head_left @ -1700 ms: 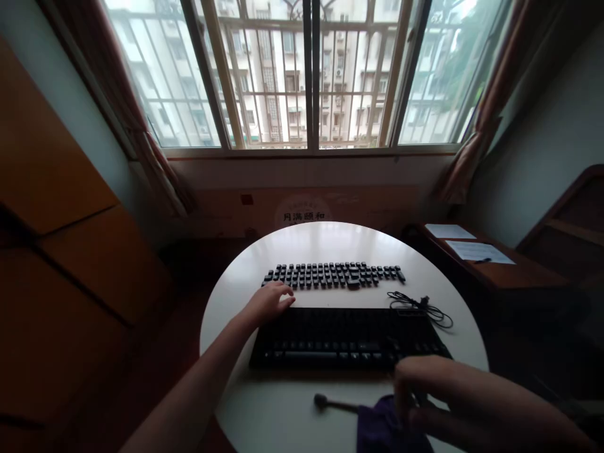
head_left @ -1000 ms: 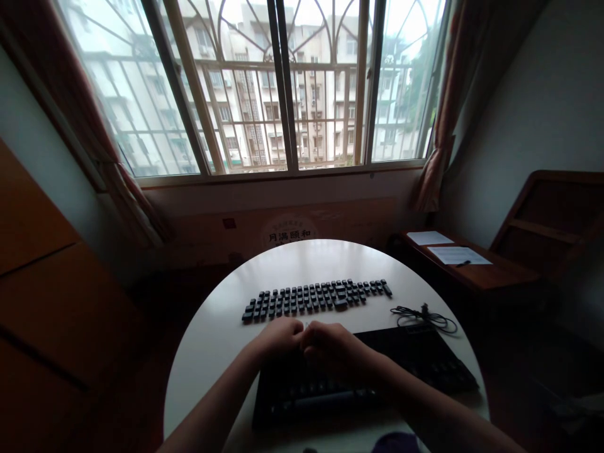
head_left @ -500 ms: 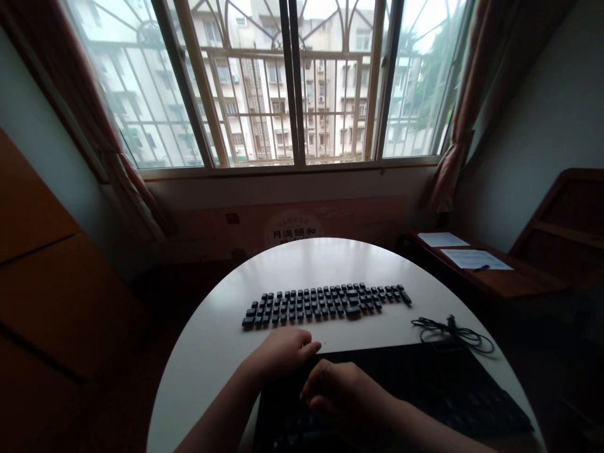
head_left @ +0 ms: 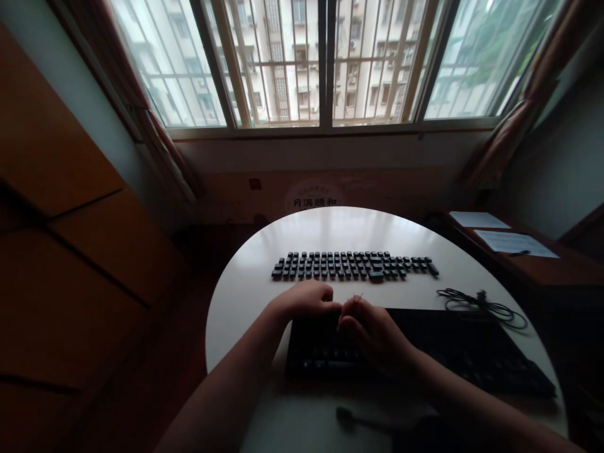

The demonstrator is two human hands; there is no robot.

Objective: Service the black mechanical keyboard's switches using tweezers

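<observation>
A black keyboard (head_left: 434, 333) lies on the white round table (head_left: 264, 402), with many of its keycaps off. Behind it, black keycaps (head_left: 349, 264) stand in rows. My left hand (head_left: 306, 299) is over the keyboard's far left edge, fingers curled and thumb pointing right; whatever it may hold is hidden. Close beside it, my right hand (head_left: 370, 327) is closed in a pinch. Thin wire ends of what looks like a keycap puller (head_left: 357, 298) stick out above its fingers. The fingertips of both hands nearly meet.
A coiled black cable (head_left: 491, 308) sits at the table's right. A dark brush-like object (head_left: 349, 416) lies near the front. On a wooden side table (head_left: 523, 267) are papers (head_left: 516, 243) and a pen. Cupboards (head_left: 94, 245) stand left, a barred window ahead.
My view has tilted down and shifted left, so the table's front and the brush-like object now show. My right hand has come up level with the left, and thin wires now show at its fingers.
</observation>
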